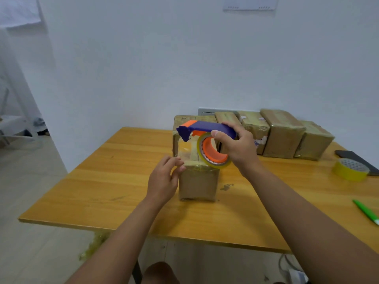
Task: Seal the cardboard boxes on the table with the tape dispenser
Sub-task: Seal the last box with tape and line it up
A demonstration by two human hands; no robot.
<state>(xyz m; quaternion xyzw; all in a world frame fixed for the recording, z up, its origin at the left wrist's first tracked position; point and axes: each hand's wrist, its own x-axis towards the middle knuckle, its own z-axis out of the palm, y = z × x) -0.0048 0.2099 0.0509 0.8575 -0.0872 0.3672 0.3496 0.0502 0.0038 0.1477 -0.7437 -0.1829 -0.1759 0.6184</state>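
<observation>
On table, five boxes, one dispenser gripped by right hand, left hand pinching tape.

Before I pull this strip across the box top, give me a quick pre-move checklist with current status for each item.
1. Right hand grips the tape dispenser handle: ok.
2. Left hand pinches the tape end at the box's near top edge: ok.
3. Box stands upright on the table: ok.
4. Tape end stuck down firmly: cannot tell.
5. Strip free of wrinkles: cannot tell.
6. Tape left on the roll: ok.
</observation>
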